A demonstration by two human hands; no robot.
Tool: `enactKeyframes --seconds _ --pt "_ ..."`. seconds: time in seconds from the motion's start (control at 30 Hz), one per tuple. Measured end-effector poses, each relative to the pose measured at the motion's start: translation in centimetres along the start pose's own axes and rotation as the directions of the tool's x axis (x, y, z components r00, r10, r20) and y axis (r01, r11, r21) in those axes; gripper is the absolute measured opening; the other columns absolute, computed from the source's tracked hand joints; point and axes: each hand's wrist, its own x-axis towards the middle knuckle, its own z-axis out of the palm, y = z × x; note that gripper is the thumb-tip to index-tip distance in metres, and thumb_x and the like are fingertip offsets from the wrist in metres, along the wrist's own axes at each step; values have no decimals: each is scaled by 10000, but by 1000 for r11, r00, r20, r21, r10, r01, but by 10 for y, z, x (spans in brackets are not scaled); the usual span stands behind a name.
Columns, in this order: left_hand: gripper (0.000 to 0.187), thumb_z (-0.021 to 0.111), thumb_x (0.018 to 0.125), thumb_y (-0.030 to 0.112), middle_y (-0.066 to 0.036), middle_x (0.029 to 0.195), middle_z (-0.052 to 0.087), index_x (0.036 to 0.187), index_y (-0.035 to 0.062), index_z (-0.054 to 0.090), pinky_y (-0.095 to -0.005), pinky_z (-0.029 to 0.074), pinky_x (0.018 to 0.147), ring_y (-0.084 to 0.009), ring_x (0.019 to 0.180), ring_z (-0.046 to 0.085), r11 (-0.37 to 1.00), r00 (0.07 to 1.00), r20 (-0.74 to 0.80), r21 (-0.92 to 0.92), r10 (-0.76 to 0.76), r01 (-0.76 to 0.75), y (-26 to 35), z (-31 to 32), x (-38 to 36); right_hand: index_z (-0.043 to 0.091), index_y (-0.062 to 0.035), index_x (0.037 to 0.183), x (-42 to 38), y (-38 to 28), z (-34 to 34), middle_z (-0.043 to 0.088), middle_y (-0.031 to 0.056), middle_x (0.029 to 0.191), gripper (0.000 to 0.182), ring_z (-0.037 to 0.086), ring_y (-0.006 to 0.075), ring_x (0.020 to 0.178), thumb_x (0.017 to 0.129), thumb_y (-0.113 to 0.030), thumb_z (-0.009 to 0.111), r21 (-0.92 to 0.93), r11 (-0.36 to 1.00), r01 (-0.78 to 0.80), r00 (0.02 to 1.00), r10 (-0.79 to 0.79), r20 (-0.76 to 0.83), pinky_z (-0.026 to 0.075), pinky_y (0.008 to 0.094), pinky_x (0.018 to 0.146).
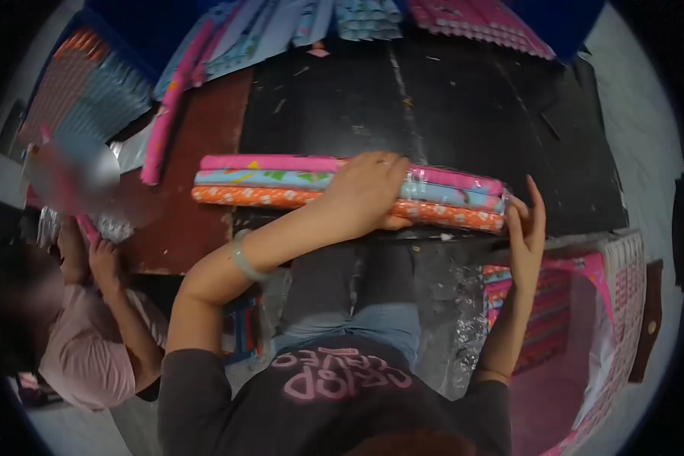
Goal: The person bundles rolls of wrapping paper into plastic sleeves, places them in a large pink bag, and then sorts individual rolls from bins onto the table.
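Three long rolls of patterned wrapping paper lie side by side as one bundle across the near edge of the black table. The pink roll [273,162] is farthest from me, the light blue roll [296,179] is in the middle, and the orange roll [258,196] is nearest. Shiny clear film shows around their right part. My left hand [366,190], with a bracelet on its forearm, is closed over the middle of the bundle. At its right end my right hand [528,232] touches the film-covered tips, its fingers stretched and apart.
Stacks of blue sheets [365,19] and pink rolls [486,26] line the table's back. A loose pink roll [171,102] lies at left. One co-worker [91,342] sits left, holding something pink. Right of me, a pink-lined crate [623,304] holds more bundles.
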Motion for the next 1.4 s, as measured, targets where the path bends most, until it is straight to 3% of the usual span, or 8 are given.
enactKeyframes --seconds 0.3,0.6,0.73,0.83,1.0,1.1,1.2,1.4 --pt "798 769 609 355 -185 1132 501 1201 -54 423 -391 393 919 -328 1054 491 995 1000 1 100 -5 5 3 3 -2 382 -53 1209 20 28 -71 555 36 798 418 453 59 593 846 5 580 433 896 100 968 13 -250 367 160 516" --pt "817 759 594 395 -190 1089 539 1175 -91 451 -367 402 916 -303 1046 515 991 1000 -30 131 8 -4 7 0 -1 443 -21 1149 18 26 -97 584 126 918 313 592 188 829 942 -254 469 641 757 -125 964 245 -101 501 262 687" --pt "811 758 593 394 -188 1076 542 1165 -95 455 -364 403 910 -300 1031 519 992 999 -38 125 4 1 5 4 -2 525 53 1078 14 1 -82 611 175 963 424 616 232 904 933 -341 464 338 919 -203 960 119 254 510 298 740" --pt "811 753 595 399 -186 1070 542 1161 -100 454 -363 406 903 -294 1016 522 993 999 -37 118 32 -27 6 2 -1 587 19 1033 25 8 -102 637 146 921 304 606 134 838 912 -254 532 3 945 -328 940 326 103 487 251 691" --pt "852 742 599 431 -201 1097 531 1178 -112 432 -372 400 916 -302 1032 512 992 998 -34 115 47 -42 7 2 0 624 -2 1051 44 30 -85 536 -44 573 263 424 15 475 931 -205 508 -74 991 113 972 -125 -197 300 129 471" --pt "929 740 593 474 -240 1179 491 1210 -126 390 -395 365 974 -342 1112 475 999 996 -78 42 31 -28 4 3 -2 617 28 1013 43 4 -106 398 -38 528 442 331 31 494 969 -347 387 72 990 -124 990 128 -55 256 204 469" --pt "998 723 594 525 -274 1250 434 1238 -138 346 -422 316 1024 -370 1192 415 997 985 -154 48 73 -67 -2 -25 -2 583 35 877 52 6 -127 593 78 702 356 559 127 625 947 -271 415 405 887 -223 975 202 94 411 212 494" --pt "895 633 718 514 -257 1330 365 1294 -94 317 -447 215 1079 -362 1262 338 985 996 76 169 -37 24 -40 -52 -30 555 68 993 67 3 -130 606 197 1040 177 613 274 971 860 -47 529 140 911 -387 857 300 419 534 309 788"
